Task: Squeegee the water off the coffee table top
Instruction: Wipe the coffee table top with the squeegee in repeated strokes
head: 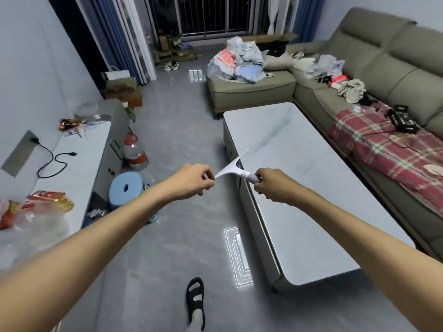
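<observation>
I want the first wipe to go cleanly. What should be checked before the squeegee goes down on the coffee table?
1. Right hand on the squeegee handle: ok.
2. Left hand off the blade: not ok, it pinches one blade end.
3. Blade on the coffee table top: not ok, held in the air at its near edge.
4. Top free of objects: ok.
5. Water on the top: cannot tell.

**Both arms out, hands closed near centre**

Both forearms bare, extended forward, converging mid-frame. Left hand [191,180]: fingers curled, thumb and fingertips pinched together at the inner side. Right hand [273,188]: closed fist, knuckles up, wrist roughly straight. Hands near each other, not touching. Left pinch contact probably real; blur hides detail.
</observation>
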Demonstrator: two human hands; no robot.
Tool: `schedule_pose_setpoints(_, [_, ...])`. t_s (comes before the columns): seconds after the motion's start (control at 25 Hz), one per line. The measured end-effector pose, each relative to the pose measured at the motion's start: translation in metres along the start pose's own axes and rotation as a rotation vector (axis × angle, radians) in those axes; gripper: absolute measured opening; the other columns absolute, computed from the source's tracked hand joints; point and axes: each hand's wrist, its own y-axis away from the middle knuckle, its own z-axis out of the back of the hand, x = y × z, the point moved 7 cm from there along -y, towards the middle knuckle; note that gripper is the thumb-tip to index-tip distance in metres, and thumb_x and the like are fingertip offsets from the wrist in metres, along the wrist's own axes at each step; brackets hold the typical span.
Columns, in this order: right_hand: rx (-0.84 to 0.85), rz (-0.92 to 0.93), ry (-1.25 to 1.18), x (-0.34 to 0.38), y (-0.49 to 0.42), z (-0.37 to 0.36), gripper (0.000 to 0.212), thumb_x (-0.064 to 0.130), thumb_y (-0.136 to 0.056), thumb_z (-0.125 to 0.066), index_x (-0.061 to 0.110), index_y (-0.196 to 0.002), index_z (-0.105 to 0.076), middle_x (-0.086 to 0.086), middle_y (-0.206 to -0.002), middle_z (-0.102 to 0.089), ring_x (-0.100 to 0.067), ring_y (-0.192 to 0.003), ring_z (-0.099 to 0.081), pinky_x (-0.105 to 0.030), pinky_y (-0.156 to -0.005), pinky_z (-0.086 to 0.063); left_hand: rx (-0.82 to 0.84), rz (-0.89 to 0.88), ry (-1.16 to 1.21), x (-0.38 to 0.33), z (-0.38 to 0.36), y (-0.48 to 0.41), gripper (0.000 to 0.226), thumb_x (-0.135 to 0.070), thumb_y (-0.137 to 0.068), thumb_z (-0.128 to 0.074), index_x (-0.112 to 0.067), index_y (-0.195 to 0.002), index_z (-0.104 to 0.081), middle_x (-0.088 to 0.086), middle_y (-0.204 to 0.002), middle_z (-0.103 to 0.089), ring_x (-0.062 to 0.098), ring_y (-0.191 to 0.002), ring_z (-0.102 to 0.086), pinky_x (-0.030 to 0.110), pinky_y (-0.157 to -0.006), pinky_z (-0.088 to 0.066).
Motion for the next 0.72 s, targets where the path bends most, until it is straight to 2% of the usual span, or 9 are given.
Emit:
schedule_pose_setpoints(0.08, [-0.015, -0.039, 0.001, 0.007, -0.053, 0.025, 0.024, 0.017, -0.086, -0.045, 0.003, -0.102, -0.058, -0.017, -0.096, -0.068, -0.026, -0.069, -0.056, -0.030, -0.057, -0.045, 0.027, -0.080, -0.326, 0.004, 0.027, -0.057, 0.006, -0.031, -0.084, -0.056, -0.026, -0.082, -0.059, -0.008, -0.076, -0.065, 0.020, -0.081, -0.062, 0.032, -0.073, -0.049])
schedule_pose_setpoints(0.2, [-0.051, -0.095, -0.036, 0.019, -0.118, 0.068, 0.019, 0.020, -0.089, -0.047, 0.010, -0.101, -0.058, -0.007, -0.084, -0.067, -0.017, -0.053, -0.056, -0.016, -0.036, -0.037, 0.066, -0.156, -0.398, 0.000, 0.076, -0.141, 0.011, -0.028, -0.085, -0.052, -0.024, -0.077, -0.057, -0.002, -0.077, -0.069, 0.024, -0.082, -0.063, 0.038, -0.077, -0.053])
schedule_pose_setpoints(0.24, [-0.061, -0.114, -0.038, 0.019, -0.133, 0.081, 0.018, 0.024, -0.091, -0.047, 0.013, -0.101, -0.056, -0.004, -0.083, -0.066, -0.015, -0.051, -0.056, -0.015, -0.034, -0.035, 0.096, -0.177, -0.405, -0.005, 0.088, -0.164, 0.012, -0.028, -0.084, -0.051, -0.025, -0.074, -0.056, -0.001, -0.077, -0.070, 0.024, -0.082, -0.064, 0.038, -0.078, -0.053])
schedule_pose_setpoints(0.36, [-0.099, -0.189, -0.074, 0.016, -0.186, 0.124, 0.027, 0.038, -0.094, -0.043, 0.015, -0.103, -0.055, -0.002, -0.083, -0.065, -0.016, -0.051, -0.059, -0.020, -0.041, -0.039, 0.174, -0.247, -0.406, -0.021, 0.123, -0.246, 0.017, -0.029, -0.084, -0.052, -0.027, -0.068, -0.052, 0.000, -0.081, -0.069, 0.025, -0.085, -0.064, 0.039, -0.081, -0.053])
schedule_pose_setpoints(0.44, [-0.110, -0.217, -0.106, 0.008, -0.231, 0.149, 0.033, 0.043, -0.094, -0.041, 0.014, -0.098, -0.057, -0.004, -0.082, -0.066, -0.016, -0.048, -0.059, -0.018, -0.038, -0.038, 0.189, -0.298, -0.408, -0.030, 0.139, -0.305, 0.021, -0.027, -0.085, -0.052, -0.028, -0.064, -0.053, -0.002, -0.077, -0.066, 0.024, -0.083, -0.061, 0.037, -0.081, -0.052])
schedule_pose_setpoints(0.6, [-0.042, -0.301, -0.094, -0.033, -0.333, 0.178, 0.035, 0.037, -0.095, -0.040, 0.008, -0.101, -0.059, -0.005, -0.083, -0.067, -0.021, -0.056, -0.062, -0.029, -0.050, -0.045, 0.265, -0.356, -0.409, -0.033, 0.146, -0.429, 0.015, -0.023, -0.090, -0.050, -0.025, -0.078, -0.060, 0.005, -0.087, -0.070, 0.024, -0.089, -0.063, 0.038, -0.083, -0.053])
schedule_pose_setpoints(0.72, [0.005, -0.332, -0.067, -0.068, -0.421, 0.210, 0.036, 0.040, -0.093, -0.041, 0.010, -0.102, -0.060, -0.003, -0.080, -0.065, -0.018, -0.054, -0.057, -0.026, -0.047, -0.043, 0.307, -0.304, -0.466, -0.029, 0.155, -0.530, 0.010, -0.038, -0.089, -0.054, -0.030, -0.083, -0.055, 0.004, -0.090, -0.064, 0.024, -0.095, -0.060, 0.034, -0.078, -0.050])
